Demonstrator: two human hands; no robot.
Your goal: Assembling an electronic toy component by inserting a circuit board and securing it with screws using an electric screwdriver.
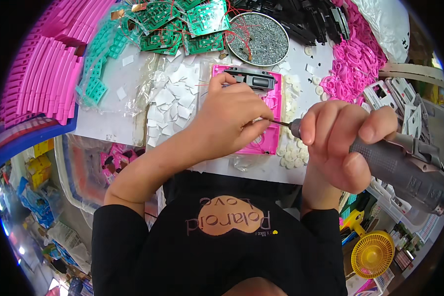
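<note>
Fingers of the right hand (338, 143) wrap tight in a closed grip around a grey electric screwdriver (394, 165), whose thin bit points left to the edge of a pink plastic housing (269, 140). Left hand (229, 121) lies on that housing, its grip pinched shut at the bit's tip; whether a screw sits between the fingertips cannot be told. Pink housing lies flat on the white bench (108, 123), directly in front of the person, with a dark grey module (254, 79) seated at its far end. White round discs (293, 155) are strewn just beside its right edge, and white paper squares (170, 101) lie to its left. Beyond it stands a round tray of small screws (261, 37), beside green circuit boards (182, 24). Pink rings (348, 69) pile at far right, and stacked pink strips (44, 64) fan out at far left.
</note>
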